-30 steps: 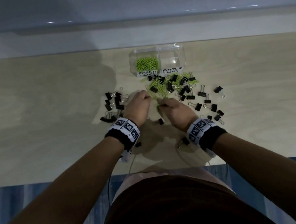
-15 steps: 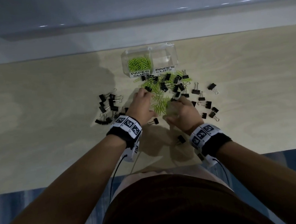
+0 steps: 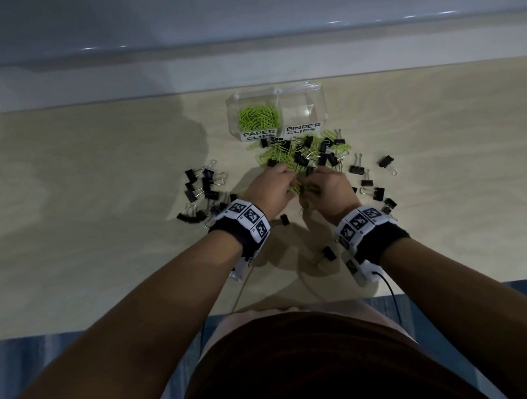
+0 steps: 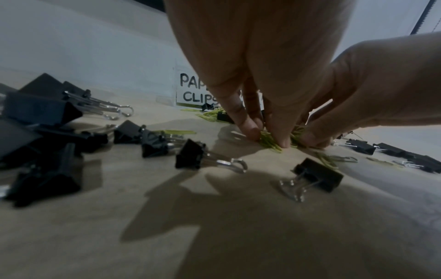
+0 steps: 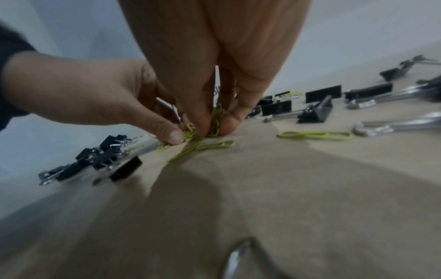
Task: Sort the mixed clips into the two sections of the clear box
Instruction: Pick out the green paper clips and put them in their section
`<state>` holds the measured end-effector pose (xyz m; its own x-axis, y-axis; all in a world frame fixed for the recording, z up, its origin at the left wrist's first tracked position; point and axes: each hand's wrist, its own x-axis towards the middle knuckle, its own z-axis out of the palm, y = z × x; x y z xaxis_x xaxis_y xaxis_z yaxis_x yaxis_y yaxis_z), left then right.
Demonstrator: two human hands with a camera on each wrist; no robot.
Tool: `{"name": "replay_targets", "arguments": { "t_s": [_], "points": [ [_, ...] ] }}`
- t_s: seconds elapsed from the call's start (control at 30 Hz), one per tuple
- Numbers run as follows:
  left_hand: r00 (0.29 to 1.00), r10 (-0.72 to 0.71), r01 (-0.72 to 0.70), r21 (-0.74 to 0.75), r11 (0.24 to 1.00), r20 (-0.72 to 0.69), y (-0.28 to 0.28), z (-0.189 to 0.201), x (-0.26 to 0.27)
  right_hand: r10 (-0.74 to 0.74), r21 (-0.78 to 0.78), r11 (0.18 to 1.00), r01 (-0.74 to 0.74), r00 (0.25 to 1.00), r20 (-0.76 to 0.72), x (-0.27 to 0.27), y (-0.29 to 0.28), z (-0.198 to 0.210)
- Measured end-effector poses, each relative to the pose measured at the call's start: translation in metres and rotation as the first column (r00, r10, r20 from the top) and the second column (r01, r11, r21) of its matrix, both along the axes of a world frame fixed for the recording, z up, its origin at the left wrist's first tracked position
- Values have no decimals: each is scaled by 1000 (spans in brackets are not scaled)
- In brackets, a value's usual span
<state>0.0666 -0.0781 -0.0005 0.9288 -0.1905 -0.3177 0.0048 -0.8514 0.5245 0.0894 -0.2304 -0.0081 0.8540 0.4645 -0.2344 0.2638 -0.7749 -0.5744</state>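
Note:
A clear two-section box (image 3: 319, 104) stands at the table's far middle. Its left section, labelled PAPER CLIPS, holds green paper clips (image 3: 259, 117); the right section, labelled BINDER CLIPS, looks empty. A mixed pile of green paper clips and black binder clips (image 3: 303, 153) lies just in front of it. My left hand (image 3: 271, 189) and right hand (image 3: 330, 185) meet at the pile's near edge. Both pinch a bunch of green paper clips (image 5: 214, 120) against the table, and the same bunch (image 4: 269, 140) shows under my left hand's fingertips (image 4: 284, 143).
A cluster of black binder clips (image 3: 201, 189) lies left of my left hand. More binder clips (image 3: 369, 179) are scattered to the right. Single binder clips (image 3: 328, 252) lie near my wrists. Loose green paper clips (image 5: 315, 135) lie beside the hands. The wall runs behind the box.
Both hands have drawn together over the near edge of the pile and gathered green paper clips into a bunch between their fingertips. The head view has shifted slightly.

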Motion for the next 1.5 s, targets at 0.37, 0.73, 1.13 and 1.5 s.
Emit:
{"name": "replay_targets", "arguments": {
  "t_s": [0.37,0.73,1.13,1.5],
  "points": [
    [951,288,-308,-243,920,-114,18,0,1,-259,223,915,337,913,-316,27,-14,16],
    [823,538,-476,-298,828,180,80,47,88,-184,237,950,203,978,-100,125,90,57],
    [964,241,-240,-20,971,110,39,6,28,133,-27,991,-130,972,195,80,36,29],
    [943,315,-321,36,946,110,15,-8,15,144,-186,978,-95,951,272,47,33,-1]
  ]
}}
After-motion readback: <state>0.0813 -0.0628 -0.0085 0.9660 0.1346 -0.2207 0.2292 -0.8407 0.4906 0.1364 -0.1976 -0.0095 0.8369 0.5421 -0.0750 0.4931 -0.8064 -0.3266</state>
